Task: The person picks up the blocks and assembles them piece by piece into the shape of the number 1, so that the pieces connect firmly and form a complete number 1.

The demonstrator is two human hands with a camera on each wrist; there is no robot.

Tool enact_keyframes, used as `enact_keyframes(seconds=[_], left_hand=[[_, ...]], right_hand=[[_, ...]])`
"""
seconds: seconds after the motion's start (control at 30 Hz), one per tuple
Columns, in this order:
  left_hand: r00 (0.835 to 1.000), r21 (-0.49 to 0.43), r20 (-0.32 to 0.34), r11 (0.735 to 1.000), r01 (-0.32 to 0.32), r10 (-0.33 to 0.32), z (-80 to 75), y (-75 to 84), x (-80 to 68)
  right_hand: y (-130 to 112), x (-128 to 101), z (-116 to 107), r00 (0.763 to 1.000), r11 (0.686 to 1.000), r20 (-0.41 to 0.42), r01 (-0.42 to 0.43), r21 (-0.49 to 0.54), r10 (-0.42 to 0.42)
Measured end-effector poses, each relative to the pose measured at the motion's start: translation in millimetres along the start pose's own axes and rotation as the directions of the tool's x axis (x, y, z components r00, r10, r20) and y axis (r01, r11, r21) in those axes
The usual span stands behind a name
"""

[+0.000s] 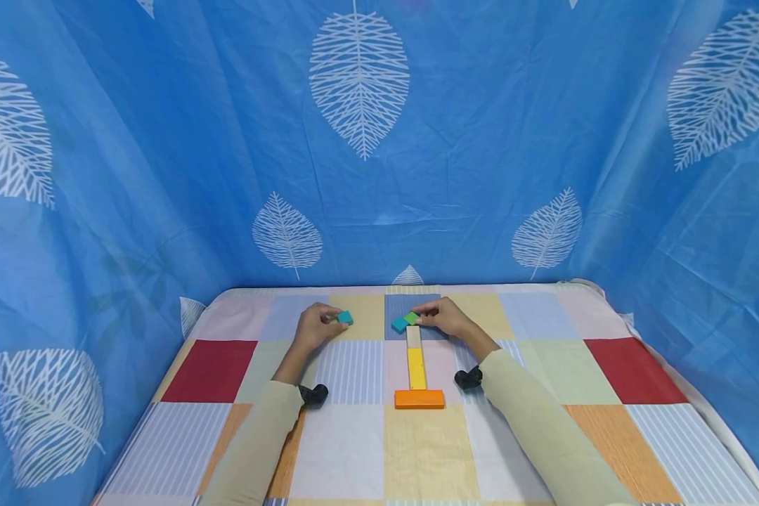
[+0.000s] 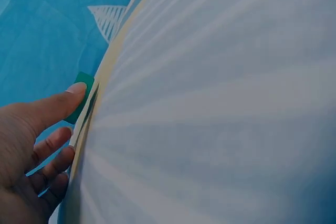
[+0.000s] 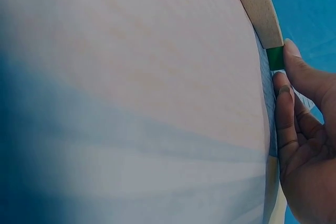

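My left hand [image 1: 315, 327] pinches a small teal block [image 1: 345, 318] just above the cloth, left of the other blocks. Its thumb lies across that block in the left wrist view. My right hand [image 1: 445, 317] has thumb and fingers on a small green block [image 1: 411, 318], seen also beside the thumb in the right wrist view. Against the green block's left side lies another teal block [image 1: 400, 325]. Below them a pale wooden block [image 1: 414, 337], a yellow block [image 1: 416, 369] and a crosswise orange block [image 1: 419, 400] form a line toward me.
A patchwork cloth [image 1: 341, 450] covers the table. Blue curtains [image 1: 455, 140] with white leaf prints hang behind it and on both sides. A black camera [image 1: 314, 395] is strapped to the left wrist, another black camera [image 1: 469, 378] to the right.
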State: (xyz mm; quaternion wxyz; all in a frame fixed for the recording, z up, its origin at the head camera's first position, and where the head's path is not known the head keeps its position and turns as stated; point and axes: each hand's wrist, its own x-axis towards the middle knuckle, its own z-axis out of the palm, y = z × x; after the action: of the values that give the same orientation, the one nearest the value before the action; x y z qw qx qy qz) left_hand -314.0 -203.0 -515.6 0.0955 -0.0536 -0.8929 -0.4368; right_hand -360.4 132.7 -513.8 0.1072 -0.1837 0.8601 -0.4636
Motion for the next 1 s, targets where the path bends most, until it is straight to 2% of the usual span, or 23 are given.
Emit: enact_keyframes(seconds=[0.43, 1.0], left_hand=[[0.999, -0.064, 0.014, 0.997, -0.037, 0.038, 11.8, 17.4, -9.5], [0.995, -0.05, 0.07, 0.996, -0.069, 0.072, 27.6, 38.2, -15.8]], right_hand=[[-3.0, -1.1, 0.5, 1.0, 1.0, 0.003, -0.005, 0.02, 0.005], [-1.2, -0.5, 0.6, 1.0, 1.0, 0.0, -0.013, 0.02, 0.013]])
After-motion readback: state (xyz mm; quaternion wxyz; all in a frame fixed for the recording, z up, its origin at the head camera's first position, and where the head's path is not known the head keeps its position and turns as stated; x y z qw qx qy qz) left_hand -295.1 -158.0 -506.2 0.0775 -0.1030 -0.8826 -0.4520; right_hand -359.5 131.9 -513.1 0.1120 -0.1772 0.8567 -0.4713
